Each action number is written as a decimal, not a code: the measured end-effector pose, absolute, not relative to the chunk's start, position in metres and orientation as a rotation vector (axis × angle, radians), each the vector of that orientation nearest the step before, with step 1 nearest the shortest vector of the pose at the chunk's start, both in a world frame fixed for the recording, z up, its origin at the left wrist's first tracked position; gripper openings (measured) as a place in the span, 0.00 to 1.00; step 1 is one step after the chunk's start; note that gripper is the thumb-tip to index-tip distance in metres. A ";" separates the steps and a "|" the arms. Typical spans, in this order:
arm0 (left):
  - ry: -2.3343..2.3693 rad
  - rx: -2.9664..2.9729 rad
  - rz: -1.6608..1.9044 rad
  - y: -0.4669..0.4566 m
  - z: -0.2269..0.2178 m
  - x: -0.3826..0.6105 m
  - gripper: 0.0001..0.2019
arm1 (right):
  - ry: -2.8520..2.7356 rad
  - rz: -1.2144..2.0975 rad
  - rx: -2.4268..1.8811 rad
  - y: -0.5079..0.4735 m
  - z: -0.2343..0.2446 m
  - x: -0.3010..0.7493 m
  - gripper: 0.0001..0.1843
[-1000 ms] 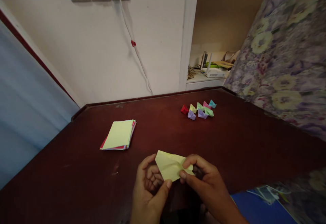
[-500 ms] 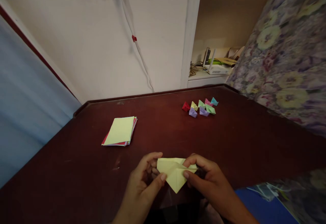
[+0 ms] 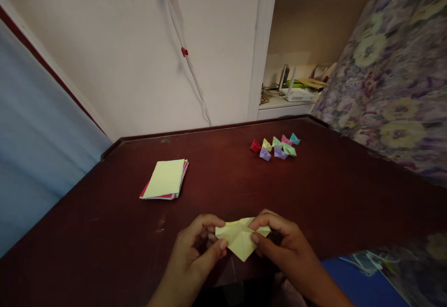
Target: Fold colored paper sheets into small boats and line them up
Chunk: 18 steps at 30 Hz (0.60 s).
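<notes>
Plainly, the folded yellow paper (image 3: 242,245) lies between the two hands, over the near part of the tabletop (image 3: 209,181), its long axis running left to right and one corner pointing near. Both hands touch it, so neither is nearer. The fingers (image 3: 215,251) of the left hand (image 3: 190,258) hold its left end, slightly parted; the right hand (image 3: 289,253) pinches closer to the middle, finger and thumb almost together.

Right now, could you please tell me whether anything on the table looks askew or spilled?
Only the paper stack, on the left of the table, looks slightly askew: red edges poke out beneath its yellow top sheet, so the sheets aren't squared up. I see no spill.
</notes>
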<state>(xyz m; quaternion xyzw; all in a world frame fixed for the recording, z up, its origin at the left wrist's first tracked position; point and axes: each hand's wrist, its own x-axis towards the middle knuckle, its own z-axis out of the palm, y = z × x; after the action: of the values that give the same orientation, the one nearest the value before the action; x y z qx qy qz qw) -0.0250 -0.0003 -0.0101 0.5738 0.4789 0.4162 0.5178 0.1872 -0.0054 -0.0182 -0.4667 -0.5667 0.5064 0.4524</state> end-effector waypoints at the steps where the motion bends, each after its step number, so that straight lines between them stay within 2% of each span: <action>1: 1.145 1.385 0.990 0.000 -0.010 -0.026 0.07 | -1.407 1.237 -1.138 -0.005 -0.018 0.187 0.05; 8: 1.137 1.402 0.969 0.002 -0.006 -0.026 0.07 | -1.431 1.177 -1.076 -0.008 -0.019 0.186 0.11; 18: 1.136 1.478 0.900 0.003 -0.002 -0.025 0.03 | -1.447 1.160 -1.096 -0.007 -0.017 0.187 0.08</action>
<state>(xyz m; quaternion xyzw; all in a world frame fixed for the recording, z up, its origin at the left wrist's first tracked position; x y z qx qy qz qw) -0.0253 0.0033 -0.0017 0.6141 0.4718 0.3737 0.5106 0.1873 -0.0066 -0.0171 -0.4479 -0.5915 0.4743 0.4738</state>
